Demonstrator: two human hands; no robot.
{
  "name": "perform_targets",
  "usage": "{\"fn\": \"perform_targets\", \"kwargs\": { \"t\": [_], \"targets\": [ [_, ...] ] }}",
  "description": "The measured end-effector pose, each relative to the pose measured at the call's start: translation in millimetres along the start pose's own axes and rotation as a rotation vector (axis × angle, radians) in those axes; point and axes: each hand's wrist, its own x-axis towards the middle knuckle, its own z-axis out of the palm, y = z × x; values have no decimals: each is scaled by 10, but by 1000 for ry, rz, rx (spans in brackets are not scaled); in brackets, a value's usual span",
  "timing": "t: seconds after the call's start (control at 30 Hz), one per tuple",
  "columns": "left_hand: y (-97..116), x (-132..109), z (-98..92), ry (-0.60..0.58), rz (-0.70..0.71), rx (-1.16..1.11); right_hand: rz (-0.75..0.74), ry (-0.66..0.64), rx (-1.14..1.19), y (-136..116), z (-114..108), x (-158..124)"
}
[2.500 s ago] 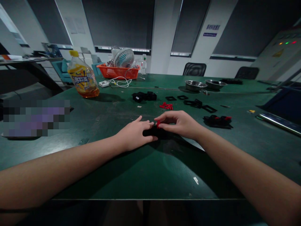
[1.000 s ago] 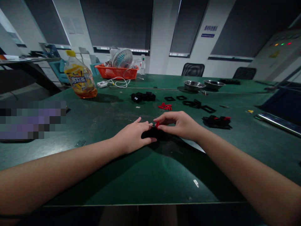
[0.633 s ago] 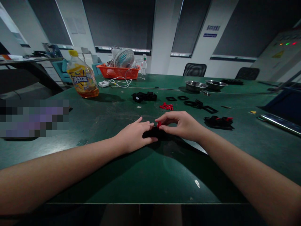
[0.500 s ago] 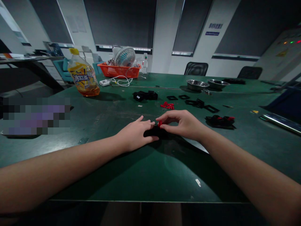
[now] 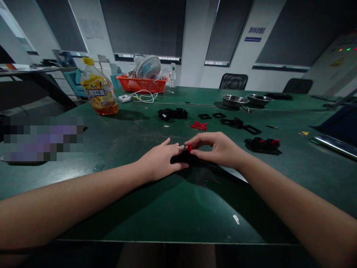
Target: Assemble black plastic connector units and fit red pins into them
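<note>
Close in front of me, a black part [image 5: 181, 158] lies on the green table [image 5: 156, 212]; its shape is lost in shadow. My left hand [image 5: 164, 158] is closed around its left end, thumb on the near side and fingers on the far side. Between thumb and fingertips, my right hand [image 5: 216, 149] pinches a small red plastic piece [image 5: 189, 148] at the top of the black part. Whether the red piece sits in the black part is hidden by the fingers. Beyond the hands lies a small pile of red pieces [image 5: 199, 125].
Black parts [image 5: 173, 114] and black frames [image 5: 252, 129] lie farther back. To the right is a black assembly with red pieces [image 5: 262, 144]. A drink bottle [image 5: 99, 89], an orange basket [image 5: 142, 84] with a fan, and metal bowls [image 5: 235, 101] stand behind.
The red piece and my right fingertips are very slightly lower against the black part. My left hand keeps its hold, and the other things stay in place.
</note>
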Motion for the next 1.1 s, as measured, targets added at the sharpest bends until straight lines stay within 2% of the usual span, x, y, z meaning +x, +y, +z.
{"fn": "perform_targets", "kwargs": {
  "t": [0.3, 1.1],
  "targets": [
    [4, -3, 6, 9, 0, 7, 43, 2, 4, -39, 3, 12],
    [-10, 3, 19, -3, 10, 21, 29, -12, -34, -1, 11, 18]
  ]
}}
